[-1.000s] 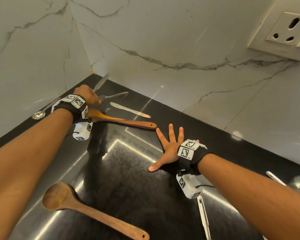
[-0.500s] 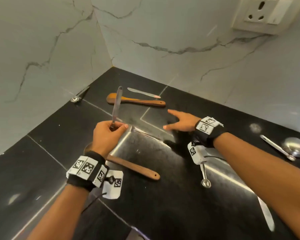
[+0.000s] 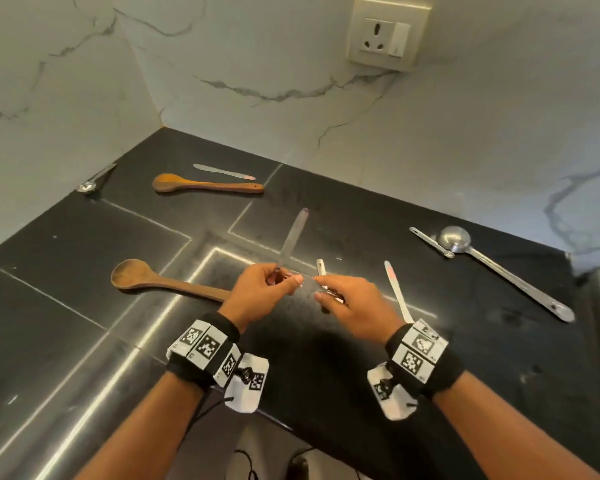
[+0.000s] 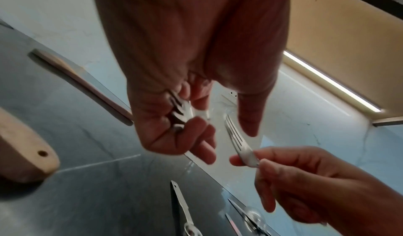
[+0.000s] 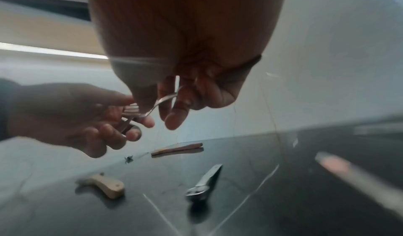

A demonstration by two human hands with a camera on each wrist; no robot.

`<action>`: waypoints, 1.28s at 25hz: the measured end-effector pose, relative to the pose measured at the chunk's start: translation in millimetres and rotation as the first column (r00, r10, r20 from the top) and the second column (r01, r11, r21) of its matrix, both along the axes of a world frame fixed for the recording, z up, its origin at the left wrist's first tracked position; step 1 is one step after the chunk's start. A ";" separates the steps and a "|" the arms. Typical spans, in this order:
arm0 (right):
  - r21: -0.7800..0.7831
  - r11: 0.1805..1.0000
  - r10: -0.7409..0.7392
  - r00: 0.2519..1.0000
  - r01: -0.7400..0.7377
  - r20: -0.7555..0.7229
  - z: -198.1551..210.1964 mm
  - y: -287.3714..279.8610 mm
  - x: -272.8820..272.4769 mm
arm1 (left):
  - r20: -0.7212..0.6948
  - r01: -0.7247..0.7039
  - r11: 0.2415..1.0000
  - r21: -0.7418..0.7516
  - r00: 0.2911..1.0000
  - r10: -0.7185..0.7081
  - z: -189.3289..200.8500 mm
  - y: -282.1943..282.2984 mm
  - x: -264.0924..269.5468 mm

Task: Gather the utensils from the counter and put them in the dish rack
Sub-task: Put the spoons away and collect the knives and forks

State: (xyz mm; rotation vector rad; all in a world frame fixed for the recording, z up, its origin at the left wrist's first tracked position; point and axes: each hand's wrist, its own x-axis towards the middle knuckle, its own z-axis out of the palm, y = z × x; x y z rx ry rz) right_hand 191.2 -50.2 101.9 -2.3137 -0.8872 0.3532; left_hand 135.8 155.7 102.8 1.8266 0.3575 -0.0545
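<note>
Meeting above the black worktop (image 3: 84, 306), the left hand (image 3: 257, 296) pinches a steel fork (image 4: 181, 108) whose handle rises away, while the right hand (image 3: 354, 306) pinches a second fork (image 4: 237, 143) at the neck, tines toward the left grip. Wooden spoons (image 3: 160, 278) and steel utensils (image 3: 499, 268) lie beyond.

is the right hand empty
No, the right hand pinches a fork by its neck, tines pointing toward the left hand.
</note>
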 end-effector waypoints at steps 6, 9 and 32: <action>-0.345 0.920 0.260 0.948 -0.185 0.184 47.9 -55.3 -9.6 | -0.134 0.421 0.906 -0.027 0.897 -0.421 10.2 -41.6 -13.9; -0.413 0.861 0.396 0.901 -0.296 0.178 56.9 -59.4 -20.5 | -0.156 0.606 0.795 0.001 0.786 -0.598 9.7 -65.5 -20.5; -0.525 0.797 -0.054 0.901 0.298 0.431 190.5 -288.7 -55.9 | 0.226 0.535 0.707 -0.463 0.843 -0.489 99.3 -277.7 11.8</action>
